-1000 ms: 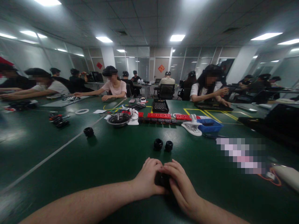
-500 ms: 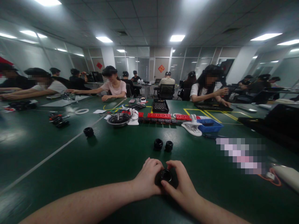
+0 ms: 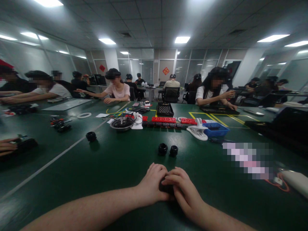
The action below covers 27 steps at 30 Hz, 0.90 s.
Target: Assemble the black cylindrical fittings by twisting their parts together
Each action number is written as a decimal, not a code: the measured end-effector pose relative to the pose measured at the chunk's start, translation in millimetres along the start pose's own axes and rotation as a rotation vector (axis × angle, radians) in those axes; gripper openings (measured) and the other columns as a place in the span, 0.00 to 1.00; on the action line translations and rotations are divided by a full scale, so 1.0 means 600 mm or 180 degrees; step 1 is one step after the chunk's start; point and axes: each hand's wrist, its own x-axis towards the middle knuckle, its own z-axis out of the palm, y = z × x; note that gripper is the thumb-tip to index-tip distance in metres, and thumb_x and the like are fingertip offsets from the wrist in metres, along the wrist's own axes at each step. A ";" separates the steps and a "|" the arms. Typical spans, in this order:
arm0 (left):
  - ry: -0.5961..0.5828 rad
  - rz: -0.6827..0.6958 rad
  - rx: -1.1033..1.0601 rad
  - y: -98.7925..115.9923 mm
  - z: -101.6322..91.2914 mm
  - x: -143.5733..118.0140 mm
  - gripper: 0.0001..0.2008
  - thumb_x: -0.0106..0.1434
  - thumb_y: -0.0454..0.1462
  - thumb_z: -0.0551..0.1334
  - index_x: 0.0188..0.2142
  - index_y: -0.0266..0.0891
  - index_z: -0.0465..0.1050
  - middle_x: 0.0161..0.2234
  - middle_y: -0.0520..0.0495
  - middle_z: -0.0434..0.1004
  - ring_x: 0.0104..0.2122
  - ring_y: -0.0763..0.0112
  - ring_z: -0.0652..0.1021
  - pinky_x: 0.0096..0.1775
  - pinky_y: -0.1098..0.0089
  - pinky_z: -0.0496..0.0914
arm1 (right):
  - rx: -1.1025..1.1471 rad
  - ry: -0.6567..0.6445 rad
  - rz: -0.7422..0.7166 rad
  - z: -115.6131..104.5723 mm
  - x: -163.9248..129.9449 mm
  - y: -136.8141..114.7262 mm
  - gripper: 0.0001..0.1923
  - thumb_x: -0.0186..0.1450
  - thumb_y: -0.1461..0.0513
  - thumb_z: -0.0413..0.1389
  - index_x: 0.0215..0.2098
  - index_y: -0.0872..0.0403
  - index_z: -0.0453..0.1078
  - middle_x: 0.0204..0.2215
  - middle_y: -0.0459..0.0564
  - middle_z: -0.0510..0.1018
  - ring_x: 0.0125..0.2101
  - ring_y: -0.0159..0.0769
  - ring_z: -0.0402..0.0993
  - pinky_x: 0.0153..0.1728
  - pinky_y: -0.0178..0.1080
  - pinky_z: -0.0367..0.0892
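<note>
At the near middle of the table, my left hand (image 3: 152,181) is wrapped round the left side of a black round hollow fitting (image 3: 166,187). My right hand (image 3: 184,191) closes over it from the right, its fingers bent across the top and hiding the opening. Only a small dark part shows between the two hands. Just beyond stand two similar fittings, a larger one (image 3: 163,149) and a smaller one (image 3: 173,150), side by side and apart. A third similar fitting (image 3: 91,136) sits farther left, by the pale line on the table.
Across the green table (image 3: 130,150) lie a round dark metal dish (image 3: 122,123), red blocks (image 3: 164,119), a white clip stand (image 3: 199,131) and a blue bin (image 3: 218,130). Tools (image 3: 60,123) lie left. A co-worker's hand (image 3: 7,146) rests at the left edge; other people sit around.
My right hand has turned so its fingers cover the fitting's top; the left hand has hardly moved. A co-worker's hand with a dark object has appeared at the left edge.
</note>
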 end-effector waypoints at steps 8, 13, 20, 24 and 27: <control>0.0087 0.0034 -0.0063 -0.006 0.003 -0.001 0.25 0.43 0.44 0.67 0.40 0.40 0.65 0.40 0.47 0.64 0.42 0.61 0.66 0.53 0.54 0.50 | -0.0468 0.0288 0.0199 0.007 -0.013 0.010 0.23 0.58 0.63 0.50 0.52 0.54 0.53 0.47 0.55 0.65 0.50 0.45 0.59 0.51 0.51 0.55; 0.0084 0.0013 -0.0050 -0.010 0.007 -0.001 0.22 0.43 0.44 0.67 0.36 0.40 0.65 0.40 0.47 0.63 0.43 0.60 0.65 0.53 0.53 0.50 | -0.0614 0.0506 0.0744 0.018 -0.010 0.020 0.25 0.53 0.59 0.56 0.48 0.54 0.56 0.39 0.54 0.68 0.41 0.44 0.66 0.41 0.47 0.64; 0.0052 -0.0013 -0.0105 -0.005 0.002 -0.001 0.23 0.43 0.41 0.67 0.38 0.39 0.65 0.41 0.46 0.64 0.43 0.60 0.65 0.54 0.53 0.48 | -0.0460 0.0410 0.0615 0.013 -0.003 0.013 0.18 0.55 0.63 0.54 0.43 0.53 0.59 0.35 0.51 0.69 0.36 0.41 0.67 0.38 0.44 0.65; -0.0007 -0.0043 -0.0114 0.002 -0.005 -0.002 0.26 0.43 0.41 0.67 0.43 0.41 0.65 0.42 0.46 0.64 0.44 0.60 0.65 0.54 0.52 0.47 | -0.0333 0.0300 0.0377 0.007 -0.003 0.010 0.19 0.55 0.66 0.50 0.46 0.53 0.59 0.40 0.53 0.70 0.43 0.43 0.65 0.47 0.49 0.60; -0.0029 -0.0011 -0.0128 0.002 -0.005 -0.002 0.26 0.44 0.42 0.67 0.44 0.43 0.65 0.41 0.48 0.64 0.44 0.61 0.66 0.54 0.52 0.47 | -0.0224 0.0073 0.0226 0.002 -0.002 0.009 0.21 0.55 0.68 0.48 0.48 0.52 0.58 0.42 0.52 0.70 0.45 0.41 0.65 0.53 0.53 0.51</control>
